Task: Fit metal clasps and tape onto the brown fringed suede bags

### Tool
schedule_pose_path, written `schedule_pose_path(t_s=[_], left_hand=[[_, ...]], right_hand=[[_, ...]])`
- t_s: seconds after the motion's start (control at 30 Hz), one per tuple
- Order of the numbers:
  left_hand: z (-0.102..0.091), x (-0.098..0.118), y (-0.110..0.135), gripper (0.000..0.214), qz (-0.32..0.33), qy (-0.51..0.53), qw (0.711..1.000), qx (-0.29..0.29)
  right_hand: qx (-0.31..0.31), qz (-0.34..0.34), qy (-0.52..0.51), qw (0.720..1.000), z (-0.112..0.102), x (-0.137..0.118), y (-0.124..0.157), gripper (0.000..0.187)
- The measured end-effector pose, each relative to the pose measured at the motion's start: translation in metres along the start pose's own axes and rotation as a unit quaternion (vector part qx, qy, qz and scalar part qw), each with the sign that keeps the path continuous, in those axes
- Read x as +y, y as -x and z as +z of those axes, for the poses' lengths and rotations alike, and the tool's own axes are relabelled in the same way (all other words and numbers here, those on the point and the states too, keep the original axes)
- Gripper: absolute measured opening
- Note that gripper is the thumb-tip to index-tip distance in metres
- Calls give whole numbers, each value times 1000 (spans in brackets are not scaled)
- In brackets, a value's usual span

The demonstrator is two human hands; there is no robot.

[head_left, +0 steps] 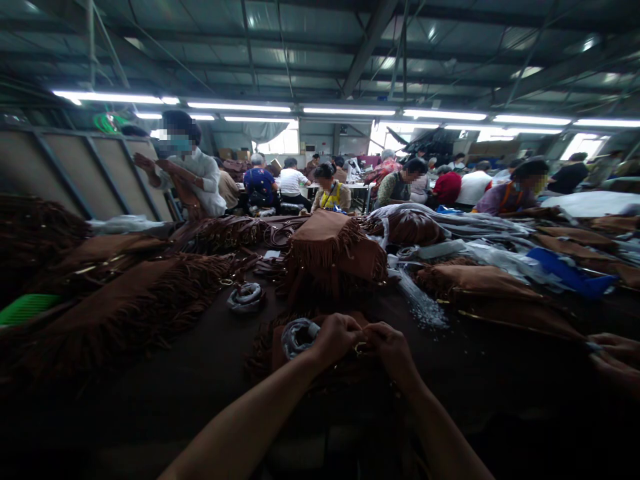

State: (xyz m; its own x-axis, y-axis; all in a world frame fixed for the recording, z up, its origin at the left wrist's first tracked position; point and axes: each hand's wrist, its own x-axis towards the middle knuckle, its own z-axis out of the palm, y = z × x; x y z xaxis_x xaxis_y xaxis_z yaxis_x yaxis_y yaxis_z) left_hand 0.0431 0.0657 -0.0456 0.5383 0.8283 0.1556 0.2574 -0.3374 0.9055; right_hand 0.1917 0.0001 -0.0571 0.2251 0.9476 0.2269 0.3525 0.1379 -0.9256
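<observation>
Head view: toward the bench [210, 340]'s near edge, midway along, a brown fringed bag [278, 355] lies beneath both hands. The left hand [336, 340] and right hand [390, 343] meet at the fingertips beside a gold-coloured clasp [360, 347]; what each grasps I cannot tell. 2 wrapped coils [245, 297] lie left of centre, 1 just beside the left hand. Stacked bags [323, 230] stand toward the far edge.

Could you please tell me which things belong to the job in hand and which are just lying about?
Seemingly the job:
gold metal fitting
nearest fringed brown bag
nearer wrapped coil

Seemingly lying about:
green plastic piece, left
blue plastic piece
clear strips
</observation>
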Motion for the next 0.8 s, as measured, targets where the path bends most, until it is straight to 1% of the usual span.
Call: schedule_pose_path(t_s=[0.07,0.13,0.2,0.3,0.37,0.4,0.43,0.47,0.5,0.53,0.57,0.6,0.63,0.67,0.7,0.73,0.77,0.8], left_hand=[[-2,-2,-1,24,6,-33,999,-1],[-4,-5,-2,23,-14,-29,999,-18],[-3,-7,-3,24,-50,12,998,-47],[0,-7,-6,26,-98,93,988,-80],[-2,-3,-8,26,-113,111,982,-104],[-7,0,-9,25,-111,97,982,-121],[-16,3,-9,24,-101,67,984,-133],[-28,6,-8,24,-82,20,988,-128],[-44,6,-7,26,-57,-39,992,-102],[-62,5,-4,31,-31,-103,992,-63],[-81,3,0,37,-14,-162,987,-17],[-99,-1,5,43,-12,-206,978,1],[-115,-6,11,46,-26,-228,973,-20],[-127,-11,17,48,-45,-235,969,-57],[-134,-15,23,47,-64,-238,965,-95],[-136,-17,29,44,-76,-244,960,-112],[-134,-17,35,40,-77,-258,958,-99],[-127,-15,40,36,-71,-279,956,-59]], right_hand=[[-10,-53,58,997,-3,-6,2,24],[-20,-79,96,992,-4,-10,5,25],[-28,-91,116,989,-5,-12,7,25],[-26,-113,124,986,-5,-8,8,26],[-22,-119,128,984,-3,-5,8,25],[-23,-118,133,984,-2,-3,8,25],[-24,-116,141,983,0,-2,9,24],[-25,-112,151,982,2,-1,9,23],[-25,-110,161,981,4,0,10,23],[-23,-109,170,979,6,-1,11,22],[-21,-109,179,978,9,-1,12,22],[-18,-110,187,976,12,-3,12,21],[-15,-111,195,974,15,-4,13,21],[-16,-113,202,973,19,-6,13,21],[-18,-115,210,971,23,-9,14,20],[-20,-117,217,969,27,-11,14,20],[-24,-115,223,968,31,-14,14,20],[-27,-108,228,967,34,-16,15,21]])
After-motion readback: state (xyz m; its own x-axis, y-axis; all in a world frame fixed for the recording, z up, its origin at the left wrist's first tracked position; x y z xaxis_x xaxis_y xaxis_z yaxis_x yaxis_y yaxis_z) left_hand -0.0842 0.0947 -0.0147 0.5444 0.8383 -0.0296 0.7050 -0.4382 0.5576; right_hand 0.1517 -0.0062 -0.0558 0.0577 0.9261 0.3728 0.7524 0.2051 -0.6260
